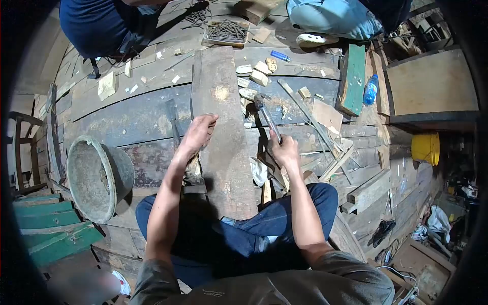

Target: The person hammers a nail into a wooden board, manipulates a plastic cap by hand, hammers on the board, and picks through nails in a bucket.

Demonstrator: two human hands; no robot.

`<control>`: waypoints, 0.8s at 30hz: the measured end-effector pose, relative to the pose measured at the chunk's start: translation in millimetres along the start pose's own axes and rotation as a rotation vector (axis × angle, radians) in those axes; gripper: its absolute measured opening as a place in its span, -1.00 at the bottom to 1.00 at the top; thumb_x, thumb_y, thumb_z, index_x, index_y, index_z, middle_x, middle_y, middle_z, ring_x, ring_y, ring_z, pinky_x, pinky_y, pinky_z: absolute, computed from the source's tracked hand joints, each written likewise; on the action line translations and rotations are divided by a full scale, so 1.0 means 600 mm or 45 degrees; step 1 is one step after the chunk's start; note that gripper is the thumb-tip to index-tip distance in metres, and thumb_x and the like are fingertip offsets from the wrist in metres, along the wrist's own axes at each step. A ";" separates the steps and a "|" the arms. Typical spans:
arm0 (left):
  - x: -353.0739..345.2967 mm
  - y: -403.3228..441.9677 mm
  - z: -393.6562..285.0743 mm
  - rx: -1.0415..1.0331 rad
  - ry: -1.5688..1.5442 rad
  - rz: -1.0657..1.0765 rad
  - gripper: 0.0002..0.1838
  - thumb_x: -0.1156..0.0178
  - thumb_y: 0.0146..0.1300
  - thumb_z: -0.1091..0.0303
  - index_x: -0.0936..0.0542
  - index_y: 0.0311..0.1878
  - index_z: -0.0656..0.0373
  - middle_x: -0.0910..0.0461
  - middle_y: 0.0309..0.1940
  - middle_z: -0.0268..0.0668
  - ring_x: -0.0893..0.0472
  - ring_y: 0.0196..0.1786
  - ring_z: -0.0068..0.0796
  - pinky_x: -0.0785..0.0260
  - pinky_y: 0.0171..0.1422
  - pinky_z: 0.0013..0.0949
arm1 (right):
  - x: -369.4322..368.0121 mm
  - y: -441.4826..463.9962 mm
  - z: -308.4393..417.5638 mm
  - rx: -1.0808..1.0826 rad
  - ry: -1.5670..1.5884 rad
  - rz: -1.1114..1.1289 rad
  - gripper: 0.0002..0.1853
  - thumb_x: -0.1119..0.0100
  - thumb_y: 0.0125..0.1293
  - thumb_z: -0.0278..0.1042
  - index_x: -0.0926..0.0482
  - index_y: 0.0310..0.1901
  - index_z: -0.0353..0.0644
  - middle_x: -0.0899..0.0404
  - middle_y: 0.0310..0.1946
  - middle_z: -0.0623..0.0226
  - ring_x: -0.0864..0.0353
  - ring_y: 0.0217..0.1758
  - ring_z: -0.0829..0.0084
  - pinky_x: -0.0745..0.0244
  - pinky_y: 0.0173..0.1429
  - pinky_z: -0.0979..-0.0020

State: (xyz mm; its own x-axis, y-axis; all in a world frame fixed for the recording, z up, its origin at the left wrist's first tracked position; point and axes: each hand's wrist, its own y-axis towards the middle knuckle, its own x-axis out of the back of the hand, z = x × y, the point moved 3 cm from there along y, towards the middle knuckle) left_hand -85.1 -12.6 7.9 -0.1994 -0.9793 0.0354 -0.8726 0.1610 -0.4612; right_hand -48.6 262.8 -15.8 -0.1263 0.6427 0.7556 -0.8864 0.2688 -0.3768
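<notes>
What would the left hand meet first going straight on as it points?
Likely the wide plank, around its pale chipped patch; how high the left hand sits is unclear.

Hammer point(269, 119): grey metal head, shiny shaft; I have it by the handle in my right grip point(285, 151), its head pointing away from me, just right of the plank as viewed. Plank point(219, 71): broad, brown-grey, surface worn; laid lengthwise away from me, a pale rough patch towards the far end. My left grip point(200, 133), fingers curled, is at its left side; contents, if any, hidden.
</notes>
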 end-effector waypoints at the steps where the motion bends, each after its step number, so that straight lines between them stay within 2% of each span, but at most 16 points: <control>1: 0.001 0.005 0.007 -0.162 0.246 -0.066 -0.56 -0.04 0.41 0.06 -0.35 -0.53 0.14 -0.22 -0.71 -0.47 -0.26 -0.65 -0.58 -0.12 -0.55 -0.35 | -0.004 0.002 -0.002 0.003 0.003 0.030 -0.44 -0.07 0.36 0.14 -0.68 -0.25 -0.35 -0.58 -0.41 -0.33 -0.63 -0.16 -0.23 -0.51 -0.02 -0.04; 2: 0.001 0.009 0.012 -0.324 0.490 -0.132 -0.52 -0.08 0.39 0.02 -0.39 -0.52 0.21 -0.25 -0.72 -0.43 -0.31 -0.63 -0.54 -0.20 -0.51 -0.29 | -0.005 0.002 -0.003 0.010 0.012 0.021 -0.43 -0.06 0.36 0.14 -0.68 -0.25 -0.35 -0.58 -0.41 -0.33 -0.63 -0.16 -0.23 -0.51 -0.02 -0.04; 3: -0.004 -0.003 -0.003 -0.218 0.680 -0.105 -0.46 -0.10 0.37 -0.01 -0.44 -0.46 0.39 -0.39 -0.68 -0.11 -0.51 -0.52 -0.22 -0.32 -0.33 -0.09 | -0.007 0.001 -0.002 0.018 0.021 0.012 -0.43 -0.06 0.36 0.14 -0.68 -0.24 -0.35 -0.58 -0.41 -0.33 -0.62 -0.16 -0.24 -0.50 -0.02 -0.04; 6: -0.018 -0.025 -0.030 -0.194 0.956 -0.080 -0.46 -0.11 0.35 -0.02 -0.49 -0.42 0.40 -0.47 -0.61 0.09 -0.57 -0.44 0.04 -0.34 -0.29 -0.02 | -0.008 -0.002 -0.001 0.021 0.004 -0.038 -0.43 -0.07 0.37 0.14 -0.67 -0.24 -0.37 -0.56 -0.44 -0.34 -0.61 -0.19 -0.27 -0.50 -0.05 -0.05; 7: -0.019 -0.025 -0.034 -0.146 1.002 -0.056 -0.47 -0.13 0.33 -0.01 -0.51 -0.37 0.42 -0.52 -0.51 0.19 -0.57 -0.33 0.22 -0.37 -0.22 0.01 | -0.007 -0.004 0.002 0.032 0.007 -0.059 -0.43 -0.07 0.37 0.14 -0.67 -0.24 -0.37 -0.56 -0.45 -0.34 -0.61 -0.20 -0.28 -0.50 -0.06 -0.06; 12: -0.004 -0.023 -0.026 -0.188 1.006 -0.066 -0.49 -0.13 0.32 0.02 -0.52 -0.36 0.43 -0.55 -0.49 0.19 -0.60 -0.30 0.20 -0.40 -0.19 -0.02 | 0.013 -0.014 0.028 0.144 0.177 -0.140 -0.44 -0.03 0.41 0.12 -0.66 -0.24 -0.36 -0.55 -0.47 -0.33 -0.61 -0.25 -0.28 -0.50 -0.14 -0.03; 16: -0.002 -0.027 -0.024 -0.206 1.080 -0.065 -0.46 -0.14 0.31 -0.03 -0.55 -0.38 0.41 -0.58 -0.49 0.17 -0.62 -0.31 0.17 -0.43 -0.17 -0.03 | 0.016 -0.015 0.035 0.267 0.116 -0.233 -0.45 -0.02 0.42 0.11 -0.67 -0.23 -0.35 -0.55 -0.47 -0.33 -0.63 -0.25 -0.24 -0.52 -0.17 -0.01; 17: -0.003 -0.027 -0.025 -0.187 1.089 -0.037 -0.45 -0.14 0.31 -0.05 -0.55 -0.38 0.40 -0.59 -0.48 0.16 -0.62 -0.31 0.16 -0.44 -0.17 -0.03 | 0.016 -0.019 0.030 0.167 0.159 -0.158 -0.42 -0.01 0.40 0.14 -0.67 -0.22 -0.36 -0.56 -0.44 -0.34 -0.62 -0.21 -0.27 -0.52 -0.13 -0.05; 20: -0.003 -0.027 -0.024 -0.156 1.095 0.005 -0.41 -0.15 0.29 -0.11 -0.56 -0.41 0.39 -0.60 -0.49 0.14 -0.63 -0.32 0.15 -0.44 -0.16 -0.03 | -0.003 -0.008 0.009 -0.037 -0.159 -0.026 -0.39 -0.01 0.38 0.17 -0.68 -0.22 -0.37 -0.57 -0.40 -0.36 -0.62 -0.19 -0.28 -0.52 -0.07 -0.08; 21: -0.003 -0.027 -0.021 -0.161 1.084 -0.002 -0.40 -0.16 0.29 -0.13 -0.56 -0.41 0.39 -0.60 -0.49 0.14 -0.63 -0.32 0.14 -0.44 -0.17 -0.03 | 0.012 -0.020 0.028 -0.087 -0.112 -0.006 -0.36 0.00 0.36 0.21 -0.67 -0.22 -0.39 -0.58 -0.38 -0.36 -0.62 -0.15 -0.27 -0.51 -0.02 -0.07; 24: -0.005 -0.023 -0.017 -0.164 1.094 -0.007 -0.39 -0.15 0.29 -0.14 -0.56 -0.42 0.39 -0.59 -0.51 0.14 -0.63 -0.33 0.14 -0.44 -0.18 -0.02 | 0.005 -0.005 0.013 -0.056 -0.060 0.044 -0.34 0.00 0.36 0.21 -0.67 -0.23 -0.41 -0.58 -0.38 -0.37 -0.62 -0.14 -0.27 -0.52 0.00 -0.05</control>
State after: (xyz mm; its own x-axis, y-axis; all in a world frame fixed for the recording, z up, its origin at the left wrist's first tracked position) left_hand -76.8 -10.7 23.4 -0.4174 -0.5562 0.7186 -0.9078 0.2199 -0.3570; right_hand -49.7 258.2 -8.4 -0.1780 0.6178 0.7659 -0.8609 0.2792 -0.4253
